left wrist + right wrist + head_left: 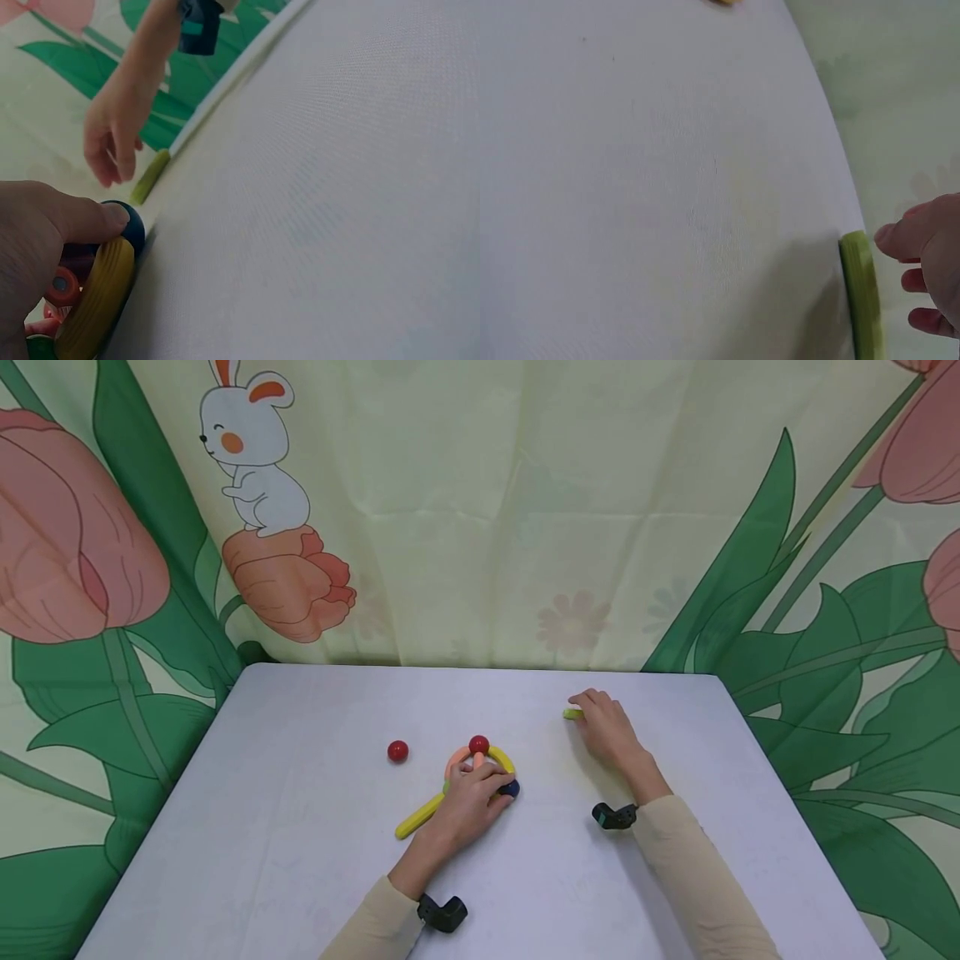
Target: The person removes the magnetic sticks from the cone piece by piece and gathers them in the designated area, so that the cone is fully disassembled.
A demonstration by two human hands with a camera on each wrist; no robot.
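At left, a loose red ball (397, 751) is seen on the table (300, 793), apart from the frame (478, 761). In front of it, a yellow rod (418, 817) is slanted toward the frame; its join is partly covered by the left hand (471, 800). By that hand the blue ball (513, 788) at the frame's right side is gripped, the thumb being pressed to it. Further right, near the table's far edge, the green rod (573, 714) is found, its long axis roughly parallel to that edge. One end is pointed toward the left; the rest is hidden under the right hand (606, 727) in the head view. The right hand is much the nearer; its fingers are loosely bent, thumb just beside the rod's end, and no closed grip is shown.
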